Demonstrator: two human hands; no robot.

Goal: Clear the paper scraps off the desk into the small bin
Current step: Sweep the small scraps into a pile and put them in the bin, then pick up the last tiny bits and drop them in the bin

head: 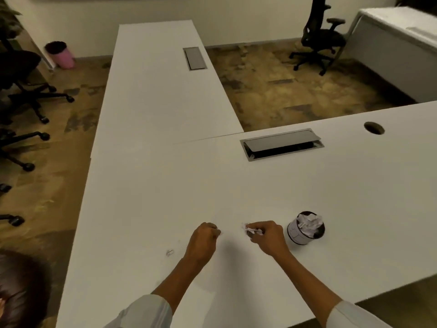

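right hand fingers pinch crumpled white paper scraps; left hand curled closed, contents unclear. next: carry right to the small round paper-filled bin.

small bin upright on desk, apparently full of scraps.

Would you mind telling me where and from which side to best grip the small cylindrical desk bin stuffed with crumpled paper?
Probably wrap the small white cylindrical bin around its bare side wall, approaching from its left, where the right hand is nearest. It tilts left and crumpled white paper fills its mouth, so avoid the rim.
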